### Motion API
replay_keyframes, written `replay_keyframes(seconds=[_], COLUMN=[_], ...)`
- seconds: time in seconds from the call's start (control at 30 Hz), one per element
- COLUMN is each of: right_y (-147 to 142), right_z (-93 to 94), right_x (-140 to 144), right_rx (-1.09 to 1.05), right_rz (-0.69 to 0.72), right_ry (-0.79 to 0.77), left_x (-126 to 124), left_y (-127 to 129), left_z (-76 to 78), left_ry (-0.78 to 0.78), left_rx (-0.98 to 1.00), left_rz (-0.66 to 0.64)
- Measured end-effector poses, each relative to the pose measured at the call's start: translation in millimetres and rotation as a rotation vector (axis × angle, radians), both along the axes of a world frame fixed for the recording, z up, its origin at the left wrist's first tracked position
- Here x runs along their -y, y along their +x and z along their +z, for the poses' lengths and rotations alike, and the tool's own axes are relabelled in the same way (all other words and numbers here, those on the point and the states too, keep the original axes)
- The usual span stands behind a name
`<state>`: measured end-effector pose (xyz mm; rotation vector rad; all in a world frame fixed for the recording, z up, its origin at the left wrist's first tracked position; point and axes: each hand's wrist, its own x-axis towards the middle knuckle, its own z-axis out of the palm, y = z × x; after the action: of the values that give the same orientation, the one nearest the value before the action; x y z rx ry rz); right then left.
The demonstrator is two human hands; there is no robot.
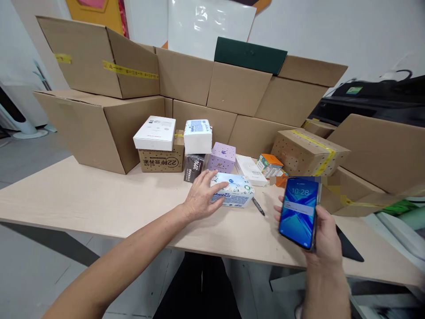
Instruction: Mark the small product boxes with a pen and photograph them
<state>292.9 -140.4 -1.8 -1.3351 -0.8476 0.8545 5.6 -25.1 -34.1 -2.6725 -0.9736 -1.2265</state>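
Observation:
My left hand [204, 197] rests on the left end of a white tissue pack [237, 190] printed with "Manhua". Its fingers are spread over the top and front, hiding that end of the pack. In my right hand [327, 235] is a smartphone [299, 212], held upright with its lit blue screen showing 10:28. A pen [258, 206] lies on the table just right of the tissue pack. Behind the pack stand a purple box [223, 157] and a dark box marked 20% [194, 168], with a second tissue pack [198, 137] on top of the dark one.
Large cardboard boxes [89, 128] line the back of the wooden table [133, 208]. A white box [156, 133] sits on a printed brown carton [161, 160]. To the right are a flat white box [250, 170], an orange box [269, 164] and a taped carton [305, 150].

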Motion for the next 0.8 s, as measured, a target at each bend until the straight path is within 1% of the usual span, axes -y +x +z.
replay_keyframes(seconds=[0.07,0.1,0.17,0.23,0.3,0.4,0.5,0.57,0.63,0.7,0.8], right_y=[29.9,41.1,54.2,56.3,51.8,44.1,42.4,43.6,44.7,44.4,42.0], right_z=[-9.5,-14.5,-23.8,-31.1,-35.6,-37.9,-37.7,-38.0,-39.5,-41.8,-44.3], right_x=[-5.8,-9.2,-15.5,-20.8,-25.7,-33.2,-38.9,-40.6,-40.5,-39.5,-38.2], right_rx=[0.43,0.648,0.994,1.197,1.305,1.413,1.459,1.468,1.478,1.49,1.494], right_rz=[-0.151,-0.193,-0.181,-0.106,-0.037,0.015,0.057,0.075,0.067,0.041,0.013], right_ry=[-0.164,-0.22,-0.31,-0.384,-0.46,-0.552,-0.585,-0.582,-0.571,-0.555,-0.54], left_x=[-2.6,-3.5,-3.9,-2.5,-0.3,1.9,1.0,-0.1,-0.1,1.5,4.5], left_y=[-0.3,-0.3,0.0,0.8,2.3,5.8,10.2,13.1,15.5,18.1,26.2], left_z=[-0.9,-0.8,0.3,1.8,2.7,2.7,3.1,4.8,8.1,14.5,33.5], left_ry=[-0.01,-0.012,-0.006,0.017,0.058,0.127,0.147,0.146,0.155,0.174,0.202], left_rx=[-0.023,-0.032,-0.042,-0.043,-0.047,-0.062,-0.108,-0.146,-0.168,-0.173,-0.159], left_rz=[-0.02,-0.029,-0.037,-0.034,-0.01,0.095,0.216,0.266,0.287,0.277,0.233])
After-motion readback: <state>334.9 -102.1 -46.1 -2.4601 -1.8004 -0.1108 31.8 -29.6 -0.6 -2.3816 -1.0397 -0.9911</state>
